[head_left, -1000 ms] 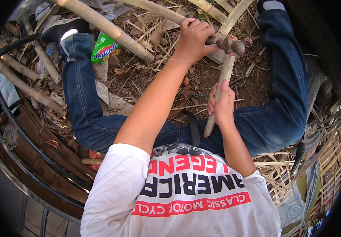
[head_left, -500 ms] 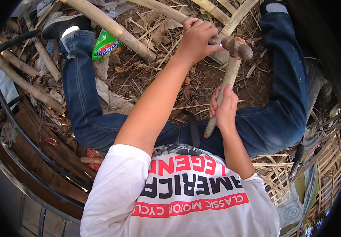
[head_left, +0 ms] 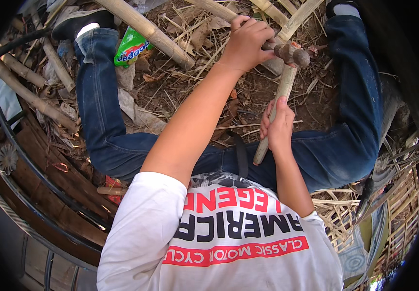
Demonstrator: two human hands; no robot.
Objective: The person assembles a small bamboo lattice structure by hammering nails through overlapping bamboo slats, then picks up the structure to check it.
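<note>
In the head view, the right hand, right of centre, wraps its fingers around a hammer slanting up toward the upper right, while at upper centre the left hand curls over a bamboo pole, its exact grip hidden.

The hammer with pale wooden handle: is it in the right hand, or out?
In: the right hand wraps around the hammer's pale wooden handle, below its brown metal head.
</note>
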